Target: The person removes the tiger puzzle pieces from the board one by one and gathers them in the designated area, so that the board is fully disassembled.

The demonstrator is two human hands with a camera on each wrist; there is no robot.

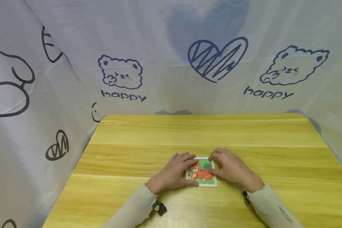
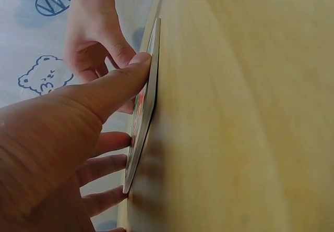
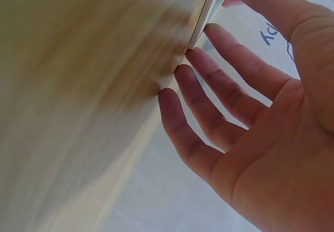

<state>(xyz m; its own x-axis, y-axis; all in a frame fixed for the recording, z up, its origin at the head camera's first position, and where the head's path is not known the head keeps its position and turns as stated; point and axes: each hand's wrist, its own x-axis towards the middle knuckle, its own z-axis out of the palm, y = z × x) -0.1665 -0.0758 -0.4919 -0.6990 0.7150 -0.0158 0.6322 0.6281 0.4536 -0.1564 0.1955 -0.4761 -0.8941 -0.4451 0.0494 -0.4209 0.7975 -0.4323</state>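
Note:
A small square picture board [image 1: 205,180] with a white rim lies on the wooden table, showing an orange tiger on green. My left hand [image 1: 175,172] holds it from the left, thumb over the near rim and fingers about the far left corner. In the left wrist view the board [image 2: 152,94] appears edge-on, slim and pale, between thumb and fingers. At the right side, my right hand [image 1: 233,167] touches the board with thumb and index finger. The right wrist view shows the other fingers [image 3: 190,133] fairly straight, tips by the board's edge and the tabletop.
The wooden table [image 1: 125,158] stretches around the board on all sides. Behind it and at the left hangs a white cloth [image 1: 165,82] printed with hearts, bears and the word "happy". Dark straps sit at both wrists over pale sleeves [image 1: 134,209].

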